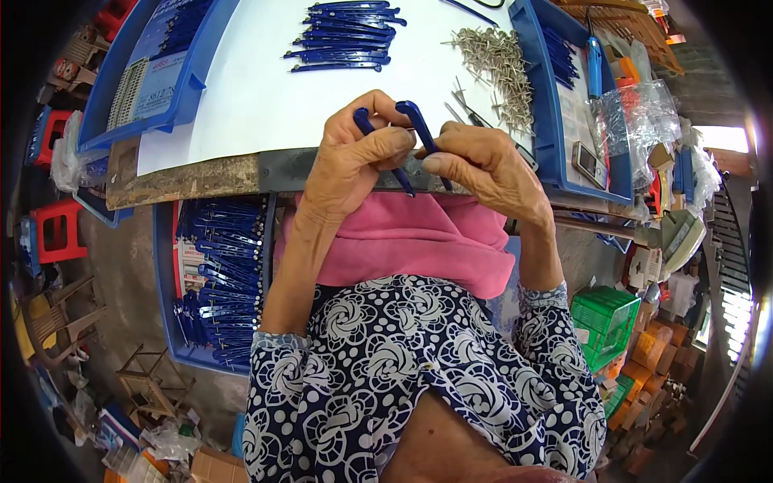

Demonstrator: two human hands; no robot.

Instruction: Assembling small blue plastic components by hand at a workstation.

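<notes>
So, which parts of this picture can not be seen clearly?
- Head view: lower ends of the two dark blue plastic strips are hidden behind the left hand and right hand.
- Pile of small grey metal pins: too small to tell their shape.
- Blue plastic tray: its contents are cut off by the dark rim.

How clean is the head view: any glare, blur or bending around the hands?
Head view: left hand and right hand with the blue clips are sharp and evenly lit; the white tabletop is bright but not blown out; straight edges bow toward the dark rim; a window at right is overexposed.
</notes>
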